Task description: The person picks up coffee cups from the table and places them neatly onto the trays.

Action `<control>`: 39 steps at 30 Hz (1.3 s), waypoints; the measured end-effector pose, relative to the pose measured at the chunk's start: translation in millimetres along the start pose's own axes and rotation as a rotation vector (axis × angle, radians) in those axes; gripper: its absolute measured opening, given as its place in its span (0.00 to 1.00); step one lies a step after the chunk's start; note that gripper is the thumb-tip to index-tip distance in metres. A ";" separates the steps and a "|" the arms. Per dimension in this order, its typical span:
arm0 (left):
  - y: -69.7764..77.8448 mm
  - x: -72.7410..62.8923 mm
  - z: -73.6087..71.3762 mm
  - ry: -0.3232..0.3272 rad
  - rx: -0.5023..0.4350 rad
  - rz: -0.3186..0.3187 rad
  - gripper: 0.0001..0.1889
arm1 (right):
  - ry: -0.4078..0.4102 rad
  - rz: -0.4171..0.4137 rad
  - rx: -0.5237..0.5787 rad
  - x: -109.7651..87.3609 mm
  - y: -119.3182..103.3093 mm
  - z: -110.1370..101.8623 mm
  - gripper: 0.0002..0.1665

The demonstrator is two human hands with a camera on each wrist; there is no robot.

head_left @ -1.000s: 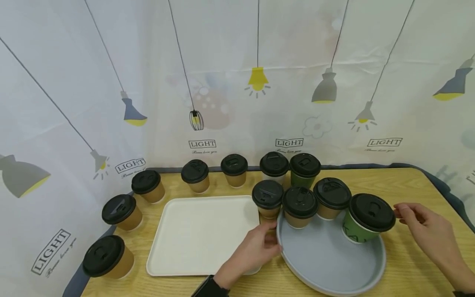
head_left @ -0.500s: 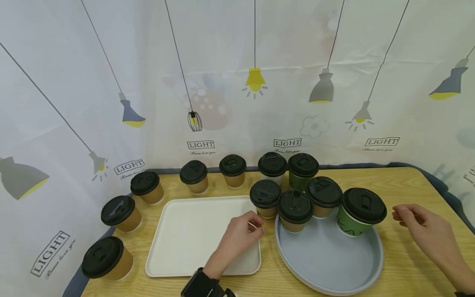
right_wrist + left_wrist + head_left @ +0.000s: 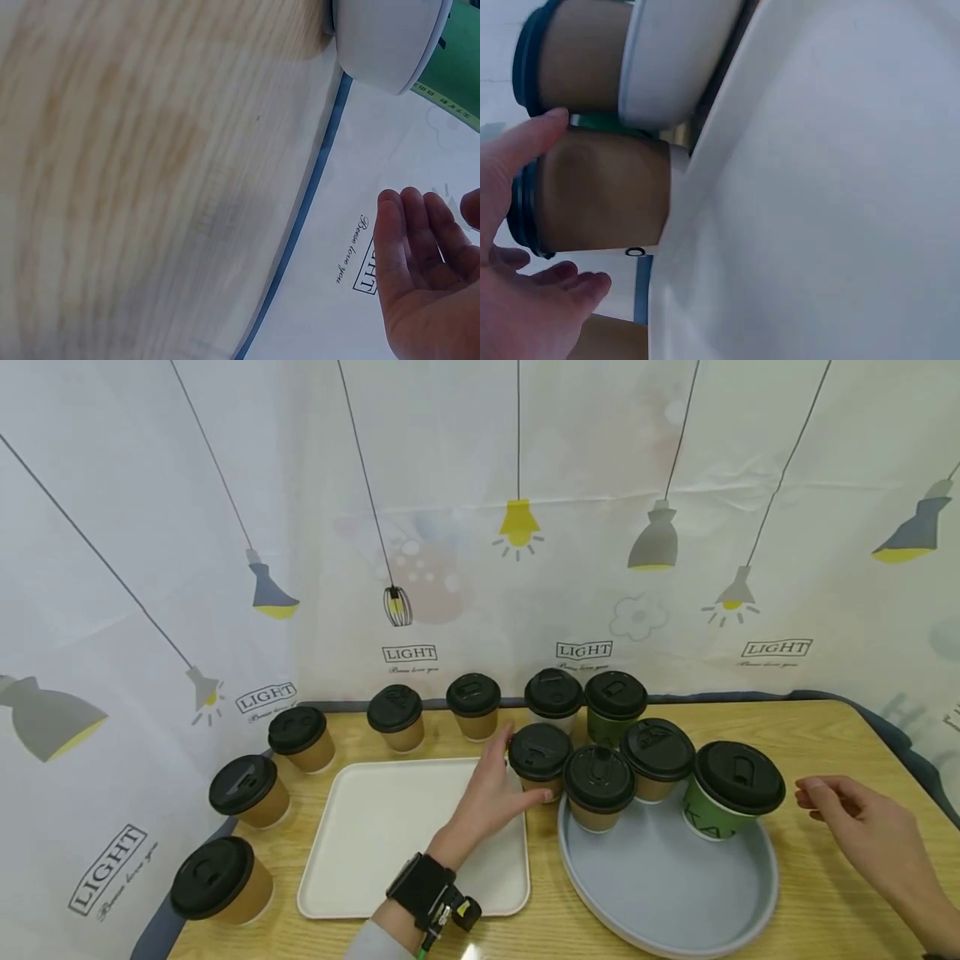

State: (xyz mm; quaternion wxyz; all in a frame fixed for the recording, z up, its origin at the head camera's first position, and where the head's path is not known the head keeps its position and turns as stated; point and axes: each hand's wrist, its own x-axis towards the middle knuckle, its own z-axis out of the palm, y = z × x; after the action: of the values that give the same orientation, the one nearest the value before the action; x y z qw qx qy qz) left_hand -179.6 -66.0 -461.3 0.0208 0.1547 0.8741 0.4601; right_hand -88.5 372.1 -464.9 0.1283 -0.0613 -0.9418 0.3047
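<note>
Left hand (image 3: 483, 793), left of the round tray (image 3: 660, 893), has thumb and fingers spread about an upright brown cup (image 3: 540, 752), not visibly gripping it. That cup, long axis vertical, stands just off the tray's far-left rim, ahead-right of this nearer hand. Right hand (image 3: 866, 827), loosely curled, holds nothing right of the tray, near its green cup (image 3: 720, 810).

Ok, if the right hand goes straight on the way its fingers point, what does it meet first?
Probably the black-lidded green paper cup on the round grey tray, though depth is hard to judge.
</note>
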 end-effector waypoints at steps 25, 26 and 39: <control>-15.8 17.3 4.8 0.004 -0.199 -0.028 0.55 | -0.006 0.002 -0.001 -0.1 1.2 1.9 0.28; -15.0 17.1 3.4 0.012 -0.201 -0.031 0.55 | -0.004 0.001 0.000 -0.1 1.3 2.1 0.28; -4.4 10.9 -19.2 0.136 -0.223 0.011 0.53 | 0.000 0.001 0.010 -0.6 1.5 2.2 0.28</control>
State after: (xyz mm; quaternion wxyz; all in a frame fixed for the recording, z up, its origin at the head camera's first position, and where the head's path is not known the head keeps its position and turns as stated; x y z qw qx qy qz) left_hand -194.6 -80.5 -452.7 -0.0238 0.1245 0.8160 0.5640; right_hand -88.5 372.0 -467.6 0.1284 -0.0611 -0.9403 0.3093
